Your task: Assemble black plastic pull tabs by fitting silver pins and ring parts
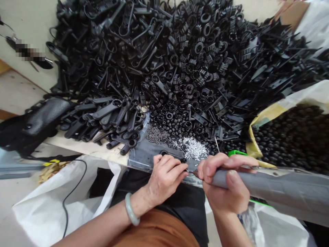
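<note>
My left hand (166,178) is closed on a black plastic part (183,160) at the table's front edge. The fingers cover most of this part. My right hand (226,185) is wrapped round a thick grey cylindrical tool (272,180), which looks like a powered screwdriver. Its thin tip (191,172) points left and meets the part at my left fingertips, though the exact contact is hidden. Just beyond my hands lie a pile of small silvery pins (194,148) and a pile of tiny dark metal pieces (156,134).
Black plastic handles (108,113) lie at the left, with a large heap of black rings and arms (164,51) behind. An open bag of black balls (295,133) stands at the right. A white sack (51,202) and a black cable (67,200) are at the lower left.
</note>
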A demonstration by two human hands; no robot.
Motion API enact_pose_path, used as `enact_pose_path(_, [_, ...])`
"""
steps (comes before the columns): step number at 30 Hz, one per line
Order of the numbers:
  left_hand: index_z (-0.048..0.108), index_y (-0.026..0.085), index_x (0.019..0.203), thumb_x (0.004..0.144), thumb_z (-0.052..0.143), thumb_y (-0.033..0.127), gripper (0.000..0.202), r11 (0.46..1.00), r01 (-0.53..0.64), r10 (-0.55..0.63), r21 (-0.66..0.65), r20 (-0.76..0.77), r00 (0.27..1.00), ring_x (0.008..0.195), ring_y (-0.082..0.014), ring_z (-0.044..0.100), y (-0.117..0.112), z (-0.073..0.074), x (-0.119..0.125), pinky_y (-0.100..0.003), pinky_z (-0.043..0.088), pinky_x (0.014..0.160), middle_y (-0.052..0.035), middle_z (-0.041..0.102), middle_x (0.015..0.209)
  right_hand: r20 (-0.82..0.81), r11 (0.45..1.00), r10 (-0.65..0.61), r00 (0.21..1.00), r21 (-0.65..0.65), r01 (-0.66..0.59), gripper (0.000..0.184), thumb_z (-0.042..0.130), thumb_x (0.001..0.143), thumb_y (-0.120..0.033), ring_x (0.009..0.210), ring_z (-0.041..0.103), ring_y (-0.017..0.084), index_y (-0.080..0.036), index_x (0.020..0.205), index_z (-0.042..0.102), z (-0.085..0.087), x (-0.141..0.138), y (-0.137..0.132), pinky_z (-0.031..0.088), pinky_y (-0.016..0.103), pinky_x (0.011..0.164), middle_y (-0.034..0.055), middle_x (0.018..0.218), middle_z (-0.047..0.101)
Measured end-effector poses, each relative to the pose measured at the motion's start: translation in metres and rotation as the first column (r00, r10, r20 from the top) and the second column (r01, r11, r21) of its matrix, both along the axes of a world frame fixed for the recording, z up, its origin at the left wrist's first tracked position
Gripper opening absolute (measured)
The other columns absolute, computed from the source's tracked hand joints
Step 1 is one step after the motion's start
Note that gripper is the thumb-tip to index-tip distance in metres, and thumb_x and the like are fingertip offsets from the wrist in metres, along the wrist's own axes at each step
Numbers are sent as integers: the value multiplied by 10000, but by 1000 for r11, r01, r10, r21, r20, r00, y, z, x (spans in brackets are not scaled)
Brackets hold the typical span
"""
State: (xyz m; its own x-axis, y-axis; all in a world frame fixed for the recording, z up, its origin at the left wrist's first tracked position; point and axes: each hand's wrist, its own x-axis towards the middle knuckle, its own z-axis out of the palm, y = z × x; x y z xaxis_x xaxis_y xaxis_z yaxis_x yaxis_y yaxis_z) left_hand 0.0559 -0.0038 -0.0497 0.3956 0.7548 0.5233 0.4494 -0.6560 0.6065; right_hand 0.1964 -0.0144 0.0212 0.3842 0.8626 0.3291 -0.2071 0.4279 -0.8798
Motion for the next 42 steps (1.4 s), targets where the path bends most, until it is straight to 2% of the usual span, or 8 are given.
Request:
enact_pose_path(11, [695, 196, 1023, 991, 664, 217, 50, 1000, 1, -3, 25, 49, 999, 856, -165, 672, 2, -6, 2, -401, 341, 858, 7, 802, 919, -5, 999, 33, 999, -13, -33, 94, 657, 929, -285, 480, 471, 130, -262, 969, 574, 3, 3, -1, 464, 271, 468, -56, 667, 611])
enact_pose_path(21, [683, 187, 1022, 1011, 639, 219, 56, 1000, 19, -20, 18, 52, 998, 847, -147, 687, 3, -7, 2, -397, 329, 823, 12, 805, 905, 30, 997, 71, 997, 7, -71, 75, 655, 954, -276, 473, 467, 126, -263, 985, 588, 2, 3, 3, 461, 264, 467, -57, 667, 621])
enact_pose_path(34, [673, 191, 1003, 1010, 622, 196, 52, 998, 40, -40, 44, -7, 999, 856, -154, 670, 4, -4, 2, -405, 310, 803, 19, 803, 890, 50, 999, 37, 998, 1, -37, 119, 668, 931, -283, 452, 463, 125, -266, 957, 554, 3, -2, 9, 461, 262, 458, -71, 651, 610])
enact_pose_path(42, [672, 196, 1006, 993, 645, 194, 30, 999, 38, -38, 25, -12, 999, 864, -153, 672, 2, -7, 1, -400, 307, 810, 14, 802, 902, 47, 999, 33, 998, 2, -33, 123, 678, 933, -274, 463, 487, 130, -262, 967, 561, -3, -4, 10, 471, 276, 466, -68, 651, 607])
